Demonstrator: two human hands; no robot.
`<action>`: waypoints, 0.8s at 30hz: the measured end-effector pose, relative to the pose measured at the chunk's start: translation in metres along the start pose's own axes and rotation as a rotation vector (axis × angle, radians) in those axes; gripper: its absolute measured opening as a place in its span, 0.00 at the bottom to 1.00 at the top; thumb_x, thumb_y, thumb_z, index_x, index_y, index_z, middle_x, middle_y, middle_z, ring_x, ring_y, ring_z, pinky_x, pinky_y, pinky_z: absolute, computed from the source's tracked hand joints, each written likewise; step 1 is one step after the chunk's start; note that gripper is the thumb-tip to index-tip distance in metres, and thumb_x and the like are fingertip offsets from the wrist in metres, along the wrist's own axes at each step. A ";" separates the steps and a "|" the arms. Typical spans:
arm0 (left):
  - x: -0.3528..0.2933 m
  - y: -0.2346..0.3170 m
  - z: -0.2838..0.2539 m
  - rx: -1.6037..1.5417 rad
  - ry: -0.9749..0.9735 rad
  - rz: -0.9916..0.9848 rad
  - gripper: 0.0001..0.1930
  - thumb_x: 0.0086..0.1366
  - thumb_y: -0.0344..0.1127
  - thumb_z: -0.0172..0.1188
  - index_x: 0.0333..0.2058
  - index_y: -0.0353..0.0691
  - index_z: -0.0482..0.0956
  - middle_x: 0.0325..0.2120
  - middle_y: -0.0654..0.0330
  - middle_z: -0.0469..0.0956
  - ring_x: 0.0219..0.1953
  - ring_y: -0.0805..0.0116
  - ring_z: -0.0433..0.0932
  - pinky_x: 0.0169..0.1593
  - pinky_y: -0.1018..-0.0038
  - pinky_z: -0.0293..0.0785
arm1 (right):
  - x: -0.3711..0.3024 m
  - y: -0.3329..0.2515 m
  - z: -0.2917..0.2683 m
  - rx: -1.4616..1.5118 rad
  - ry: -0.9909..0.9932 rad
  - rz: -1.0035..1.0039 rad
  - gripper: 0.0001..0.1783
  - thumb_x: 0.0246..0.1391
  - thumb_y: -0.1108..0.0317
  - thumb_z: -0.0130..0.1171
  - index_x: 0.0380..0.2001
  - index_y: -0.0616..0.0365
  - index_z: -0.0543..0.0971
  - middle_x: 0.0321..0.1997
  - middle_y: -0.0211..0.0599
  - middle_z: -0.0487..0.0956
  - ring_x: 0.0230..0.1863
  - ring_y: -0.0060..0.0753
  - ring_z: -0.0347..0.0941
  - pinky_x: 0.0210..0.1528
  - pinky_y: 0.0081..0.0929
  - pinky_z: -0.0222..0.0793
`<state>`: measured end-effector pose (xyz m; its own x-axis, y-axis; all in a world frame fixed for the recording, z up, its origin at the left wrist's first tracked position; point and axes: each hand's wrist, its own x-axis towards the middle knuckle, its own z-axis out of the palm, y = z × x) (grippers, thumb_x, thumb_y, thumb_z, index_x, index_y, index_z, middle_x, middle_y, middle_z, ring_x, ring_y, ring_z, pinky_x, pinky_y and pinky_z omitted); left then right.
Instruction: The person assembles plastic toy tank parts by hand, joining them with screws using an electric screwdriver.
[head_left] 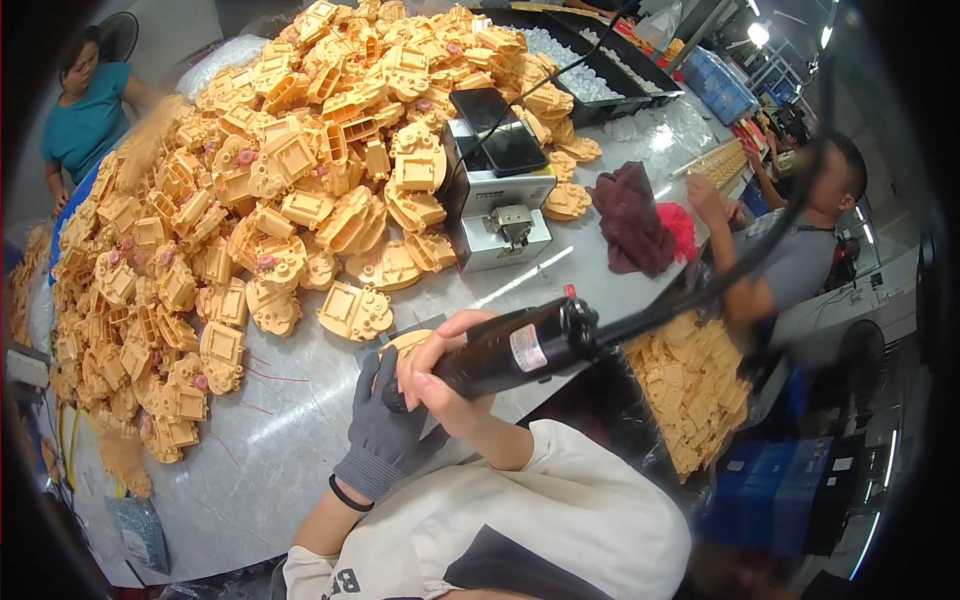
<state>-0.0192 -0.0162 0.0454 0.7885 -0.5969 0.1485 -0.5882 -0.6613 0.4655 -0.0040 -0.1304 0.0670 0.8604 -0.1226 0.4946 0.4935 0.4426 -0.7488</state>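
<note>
My right hand [447, 372], bare, is wrapped round a thick black power screwdriver [515, 350] with a cable at its rear end. The tool lies tilted, its front end pointing down to the left. My left hand [390, 415], in a grey knit glove with a black band at the wrist, is closed beside the tool's front end, its fingers against a yellow plastic part [412, 340]. My right hand and the tool hide much of that part and the tool's tip. Just beyond lies another yellow plastic housing [355, 311].
A large heap of yellow housings [300, 170] covers the table's far left. A grey metal box [497, 220] carries a phone [497, 130]. Beyond are a dark red cloth [632, 215] and black trays [570, 65]. Co-workers sit at right [790, 250] and left [88, 120].
</note>
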 end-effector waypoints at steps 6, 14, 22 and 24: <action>0.000 0.003 0.003 -0.119 -0.007 -0.045 0.39 0.48 0.50 0.62 0.58 0.49 0.57 0.55 0.57 0.61 0.59 0.58 0.59 0.62 0.61 0.49 | 0.002 0.000 0.001 0.052 0.075 0.005 0.24 0.46 0.82 0.54 0.44 0.60 0.55 0.21 0.32 0.72 0.22 0.23 0.70 0.30 0.22 0.69; -0.005 -0.003 0.007 -0.062 -0.111 -0.098 0.40 0.49 0.53 0.60 0.59 0.49 0.57 0.56 0.57 0.60 0.60 0.56 0.57 0.63 0.59 0.47 | 0.002 -0.006 0.007 0.216 0.040 0.069 0.25 0.46 0.82 0.53 0.45 0.60 0.54 0.22 0.34 0.71 0.20 0.24 0.68 0.28 0.23 0.68; -0.017 0.013 -0.005 0.154 0.050 0.034 0.30 0.50 0.53 0.60 0.51 0.48 0.71 0.53 0.51 0.64 0.60 0.46 0.54 0.62 0.51 0.49 | 0.009 -0.005 -0.015 0.081 0.197 -0.165 0.35 0.45 0.80 0.51 0.56 0.58 0.50 0.21 0.34 0.72 0.19 0.28 0.70 0.27 0.26 0.70; -0.023 0.005 -0.008 0.082 0.182 0.063 0.34 0.47 0.52 0.63 0.53 0.45 0.69 0.56 0.48 0.60 0.59 0.42 0.56 0.61 0.48 0.51 | 0.033 -0.028 -0.051 0.027 0.272 -0.350 0.37 0.45 0.78 0.48 0.60 0.53 0.49 0.20 0.33 0.70 0.17 0.29 0.65 0.25 0.28 0.68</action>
<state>-0.0385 -0.0025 0.0510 0.7650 -0.5507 0.3339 -0.6439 -0.6645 0.3792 0.0168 -0.1919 0.0823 0.6463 -0.4969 0.5791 0.7604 0.3558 -0.5433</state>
